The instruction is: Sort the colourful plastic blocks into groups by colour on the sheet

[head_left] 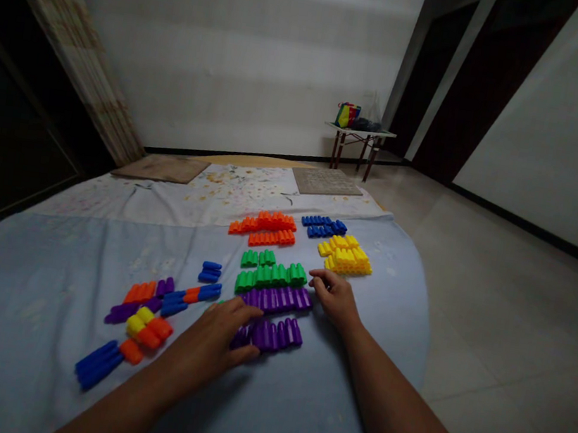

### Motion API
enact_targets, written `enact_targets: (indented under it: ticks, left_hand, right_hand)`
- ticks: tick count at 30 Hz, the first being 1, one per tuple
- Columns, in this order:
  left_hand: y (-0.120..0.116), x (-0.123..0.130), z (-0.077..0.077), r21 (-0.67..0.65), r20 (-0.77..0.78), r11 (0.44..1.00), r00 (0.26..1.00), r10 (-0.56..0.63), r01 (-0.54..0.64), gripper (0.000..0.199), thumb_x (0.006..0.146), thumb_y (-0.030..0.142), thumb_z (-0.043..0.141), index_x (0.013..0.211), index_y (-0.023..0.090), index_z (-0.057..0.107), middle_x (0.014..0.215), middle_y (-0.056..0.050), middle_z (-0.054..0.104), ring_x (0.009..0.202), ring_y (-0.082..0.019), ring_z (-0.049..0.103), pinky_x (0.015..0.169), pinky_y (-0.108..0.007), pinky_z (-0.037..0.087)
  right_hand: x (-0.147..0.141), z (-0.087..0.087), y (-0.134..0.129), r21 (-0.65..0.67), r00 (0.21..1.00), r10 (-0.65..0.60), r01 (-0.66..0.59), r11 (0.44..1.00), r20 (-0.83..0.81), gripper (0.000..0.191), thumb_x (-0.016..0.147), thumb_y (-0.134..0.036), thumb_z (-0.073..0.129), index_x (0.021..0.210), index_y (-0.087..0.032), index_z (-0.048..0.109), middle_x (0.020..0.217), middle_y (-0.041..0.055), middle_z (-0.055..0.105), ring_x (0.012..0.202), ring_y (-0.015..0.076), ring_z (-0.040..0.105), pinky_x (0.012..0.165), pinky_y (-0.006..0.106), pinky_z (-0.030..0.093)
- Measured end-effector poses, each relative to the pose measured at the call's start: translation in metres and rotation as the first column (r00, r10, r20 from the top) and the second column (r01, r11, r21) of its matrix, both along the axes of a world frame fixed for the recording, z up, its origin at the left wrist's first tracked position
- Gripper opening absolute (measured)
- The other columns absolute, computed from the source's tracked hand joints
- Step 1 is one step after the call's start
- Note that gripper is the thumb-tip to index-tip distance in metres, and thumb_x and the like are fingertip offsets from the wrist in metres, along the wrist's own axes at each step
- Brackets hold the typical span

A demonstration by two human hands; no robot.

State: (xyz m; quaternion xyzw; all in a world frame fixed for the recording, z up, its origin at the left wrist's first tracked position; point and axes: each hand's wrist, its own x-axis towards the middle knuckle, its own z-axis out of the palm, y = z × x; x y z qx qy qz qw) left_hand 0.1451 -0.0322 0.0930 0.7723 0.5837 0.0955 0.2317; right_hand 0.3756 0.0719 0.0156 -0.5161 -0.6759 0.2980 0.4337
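My left hand (pixel 223 336) reaches over the left end of the near purple row. Its fingers lie on the far side and the thumb on the near side of some purple plastic pegs (pixel 273 335). A longer row of purple pegs (pixel 281 301) sits just behind, its left end partly hidden by the fingers. My right hand (pixel 335 299) is loosely curled at the right end of the green pegs (pixel 275 276), with nothing visible in it. I cannot tell whether its fingertips touch them. Yellow pegs (pixel 347 257) are stacked just beyond this hand.
Orange pegs (pixel 266 224) and blue pegs (pixel 324 226) stand farther back. Mixed-colour joined pegs (pixel 149 329) lie to the left, near blue ones (pixel 98 364). A pale blue cloth (pixel 48 263) covers the table. Two boards (pixel 325 182) rest at its far side; a small table (pixel 361 131) stands beyond.
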Motion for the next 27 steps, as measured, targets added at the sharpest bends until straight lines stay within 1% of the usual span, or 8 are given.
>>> enact_targets:
  ticks: [2, 4, 8, 11, 14, 18, 21, 27]
  left_hand:
    - [-0.003, -0.009, 0.003, -0.024, 0.014, 0.998, 0.998, 0.061, -0.060, 0.044, 0.074, 0.044, 0.057, 0.114, 0.028, 0.053, 0.106, -0.004, 0.058, 0.093, -0.021, 0.055, 0.083, -0.034, 0.042]
    - [-0.006, -0.019, 0.001, -0.061, 0.005, 0.992, 0.994, 0.111, -0.111, 0.042, 0.075, 0.045, 0.054, 0.112, 0.026, 0.054, 0.098, -0.003, 0.060, 0.083, -0.019, 0.057, 0.076, -0.032, 0.043]
    - [-0.011, -0.032, -0.017, -0.162, -0.030, 0.976, 0.990, 0.141, -0.143, 0.043, 0.073, 0.040, 0.055, 0.112, 0.025, 0.053, 0.088, -0.001, 0.062, 0.080, -0.019, 0.059, 0.071, -0.031, 0.042]
    - [-0.014, -0.028, -0.024, -0.207, -0.032, 0.966, 0.988, 0.152, -0.155, 0.046, 0.071, 0.035, 0.056, 0.115, 0.026, 0.051, 0.090, -0.001, 0.063, 0.083, -0.020, 0.060, 0.071, -0.030, 0.042]
    - [-0.014, -0.019, -0.021, -0.194, -0.012, 0.968, 0.987, 0.161, -0.161, 0.043, 0.070, 0.031, 0.055, 0.113, 0.026, 0.053, 0.091, -0.001, 0.064, 0.084, -0.020, 0.060, 0.072, -0.030, 0.041]
    - [-0.013, -0.012, -0.014, -0.177, 0.024, 0.975, 0.990, 0.139, -0.132, 0.037, 0.072, 0.030, 0.052, 0.108, 0.026, 0.054, 0.084, 0.000, 0.064, 0.080, -0.018, 0.060, 0.069, -0.029, 0.041]
    - [-0.012, -0.010, -0.015, -0.169, 0.034, 0.977, 0.990, 0.138, -0.131, 0.036, 0.071, 0.029, 0.052, 0.107, 0.027, 0.055, 0.083, 0.001, 0.064, 0.079, -0.018, 0.060, 0.069, -0.028, 0.040]
    - [-0.014, -0.010, -0.020, -0.166, 0.038, 0.977, 0.989, 0.144, -0.136, 0.046, 0.068, 0.030, 0.057, 0.114, 0.026, 0.053, 0.090, -0.001, 0.064, 0.083, -0.019, 0.060, 0.071, -0.029, 0.041]
  right_hand:
    - [0.000, 0.001, -0.001, 0.002, 1.000, 0.000, 0.000, 1.000, -0.004, 0.025, 0.076, -0.027, 0.047, 0.091, -0.018, 0.066, 0.074, 0.0022, 0.068, 0.063, 0.0139, 0.058, 0.062, 0.026, 0.044]
    - [-0.001, 0.002, -0.002, 0.004, 1.000, 0.005, -0.005, 1.000, -0.004, 0.026, 0.077, -0.027, 0.047, 0.091, -0.018, 0.066, 0.074, 0.0023, 0.068, 0.062, 0.0138, 0.058, 0.061, 0.026, 0.044]
    - [-0.001, 0.004, -0.002, 0.016, 1.000, 0.003, -0.003, 1.000, 0.006, 0.026, 0.076, -0.027, 0.047, 0.090, -0.018, 0.066, 0.073, 0.0020, 0.068, 0.062, 0.0137, 0.057, 0.060, 0.025, 0.044]
    - [-0.001, 0.004, -0.003, 0.021, 1.000, 0.002, -0.002, 1.000, 0.007, 0.026, 0.077, -0.028, 0.046, 0.090, -0.018, 0.066, 0.073, 0.0021, 0.068, 0.061, 0.0137, 0.058, 0.060, 0.025, 0.044]
    - [0.000, 0.003, -0.002, 0.011, 1.000, 0.010, -0.010, 1.000, 0.000, 0.026, 0.077, -0.028, 0.046, 0.091, -0.018, 0.066, 0.073, 0.0021, 0.068, 0.062, 0.0139, 0.059, 0.061, 0.026, 0.044]
    - [0.001, 0.002, -0.002, 0.004, 1.000, 0.015, -0.015, 1.000, -0.008, 0.026, 0.077, -0.028, 0.046, 0.091, -0.018, 0.065, 0.074, 0.0027, 0.069, 0.064, 0.0143, 0.060, 0.063, 0.026, 0.046]
    - [0.001, 0.001, -0.002, 0.010, 1.000, 0.009, -0.009, 1.000, -0.006, 0.026, 0.076, -0.028, 0.046, 0.091, -0.018, 0.066, 0.074, 0.0027, 0.069, 0.065, 0.0145, 0.060, 0.063, 0.027, 0.046]
    - [0.002, -0.001, -0.003, -0.014, 1.000, 0.025, -0.025, 1.000, -0.013, 0.028, 0.078, -0.031, 0.046, 0.093, -0.018, 0.065, 0.075, 0.0034, 0.069, 0.067, 0.0163, 0.062, 0.067, 0.029, 0.048]
